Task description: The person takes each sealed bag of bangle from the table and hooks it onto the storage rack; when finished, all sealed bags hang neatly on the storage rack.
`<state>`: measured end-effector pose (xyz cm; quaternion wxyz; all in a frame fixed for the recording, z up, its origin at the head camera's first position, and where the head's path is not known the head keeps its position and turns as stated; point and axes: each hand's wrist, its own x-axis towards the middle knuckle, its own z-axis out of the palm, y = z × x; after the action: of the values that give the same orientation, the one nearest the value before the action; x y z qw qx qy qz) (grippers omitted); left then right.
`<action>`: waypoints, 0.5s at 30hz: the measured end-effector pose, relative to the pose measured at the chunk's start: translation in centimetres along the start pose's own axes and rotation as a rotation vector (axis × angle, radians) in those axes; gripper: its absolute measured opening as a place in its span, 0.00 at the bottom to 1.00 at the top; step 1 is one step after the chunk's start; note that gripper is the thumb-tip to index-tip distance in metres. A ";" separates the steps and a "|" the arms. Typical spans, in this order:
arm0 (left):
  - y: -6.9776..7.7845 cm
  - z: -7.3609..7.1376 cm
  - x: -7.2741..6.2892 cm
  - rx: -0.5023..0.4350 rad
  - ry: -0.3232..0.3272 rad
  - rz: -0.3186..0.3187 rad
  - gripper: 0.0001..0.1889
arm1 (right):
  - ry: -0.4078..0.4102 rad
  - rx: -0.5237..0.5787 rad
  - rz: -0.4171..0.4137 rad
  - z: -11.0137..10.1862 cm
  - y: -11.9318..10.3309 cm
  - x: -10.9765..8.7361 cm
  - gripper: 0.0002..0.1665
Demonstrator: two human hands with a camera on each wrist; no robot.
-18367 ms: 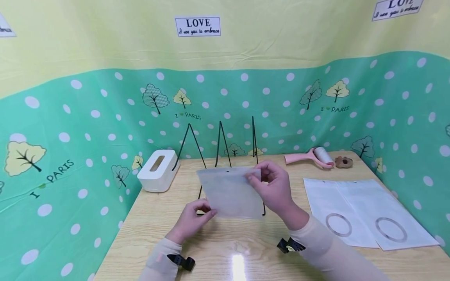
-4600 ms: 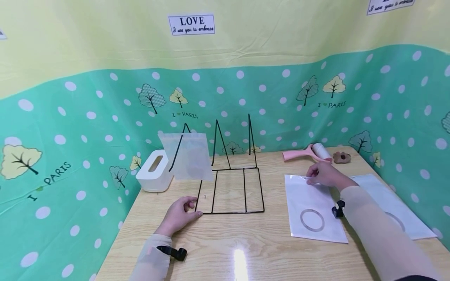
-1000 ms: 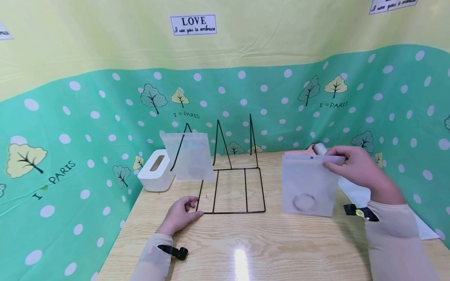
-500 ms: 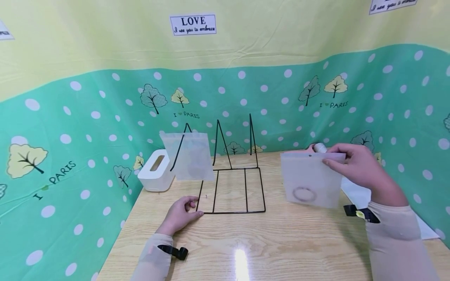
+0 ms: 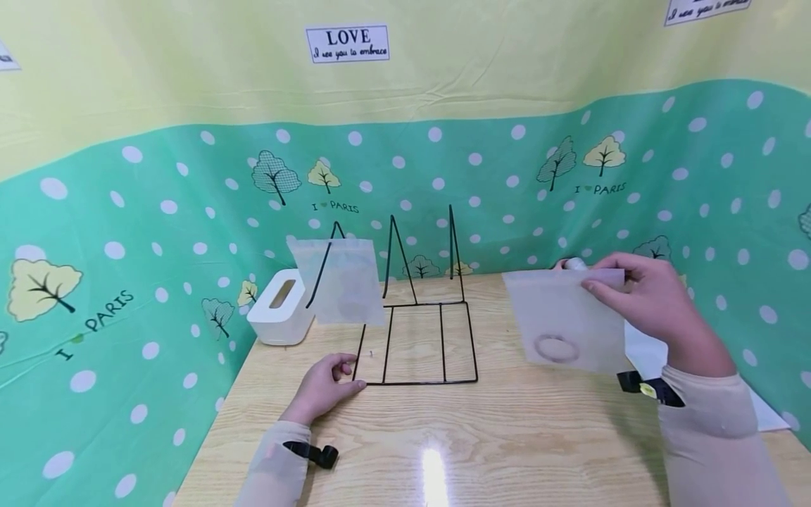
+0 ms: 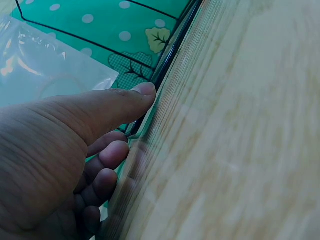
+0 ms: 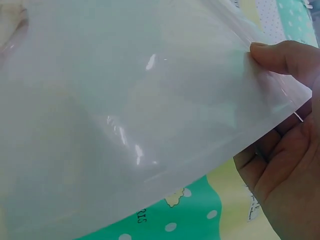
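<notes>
My right hand (image 5: pixel 652 306) pinches the top right corner of a translucent plastic bag (image 5: pixel 564 310), held above the table on the right. Through the bag shows a ring-shaped item (image 5: pixel 556 360); its exact kind is unclear. In the right wrist view, my thumb lies on the bag's top strip (image 7: pixel 255 55), with fingers behind it. At the front left corner of a black wire rack (image 5: pixel 443 345), my left hand (image 5: pixel 321 391) grips the wire, thumb on top and fingers curled alongside. A similar bag (image 5: pixel 345 285) hangs from the rack's left prong; the other two prongs are bare.
A white tissue box (image 5: pixel 266 329) stands left of the rack. Another pale bag (image 5: pixel 646 352) lies at the right, partly behind my right arm. The lint roller (image 5: pixel 575 264) is mostly covered by the held bag. A patterned cloth (image 5: pixel 190 282) walls the table.
A bag once held in both hands now hangs on the left prong. My right hand has lifted another bag off the table, which has lately tilted slightly. The left hand stays put.
</notes>
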<state>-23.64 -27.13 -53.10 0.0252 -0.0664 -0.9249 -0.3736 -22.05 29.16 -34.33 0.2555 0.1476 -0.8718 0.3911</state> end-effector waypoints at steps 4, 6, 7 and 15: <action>0.1 -0.1 0.0 0.001 0.000 0.002 0.31 | 0.012 0.018 -0.008 0.2 -0.5 -0.1 0.07; 0.1 -0.1 0.0 0.002 -0.002 -0.002 0.31 | 0.013 0.032 -0.018 0.3 -0.8 -0.2 0.07; 0.1 -0.1 0.1 0.002 -0.004 -0.004 0.31 | 0.012 0.042 -0.023 0.3 -1.0 -0.2 0.07; -0.4 0.1 0.2 0.005 -0.007 0.000 0.31 | 0.022 0.085 -0.068 0.6 -1.8 -0.4 0.09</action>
<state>-23.92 -27.30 -53.38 0.0219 -0.0677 -0.9259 -0.3710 -21.06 27.57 -33.78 0.2720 0.1836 -0.8459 0.4203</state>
